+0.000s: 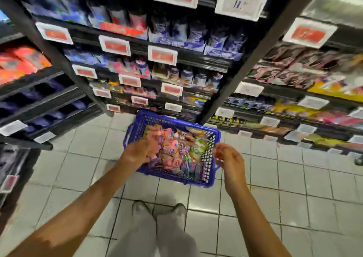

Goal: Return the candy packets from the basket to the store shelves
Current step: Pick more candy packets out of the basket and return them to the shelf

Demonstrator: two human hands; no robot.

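Candy packets (172, 150) lie jumbled, no common axis; left hand (140, 150) grip unclear, right hand (227, 156) loose.

Floor: a white tiled floor (275, 188) with dark grout lines is carrying a blue perforated plastic basket (137, 127).
Basket: it is sitting just before the shelves.
Shelves: black tiered store shelves (196, 58) are standing on the floor, holding blurred packets behind white-framed price tags (162, 55).

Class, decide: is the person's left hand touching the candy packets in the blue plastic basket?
Cannot tell. In the blurred head view the left hand overlaps the candy packets; no contact or gap shows.
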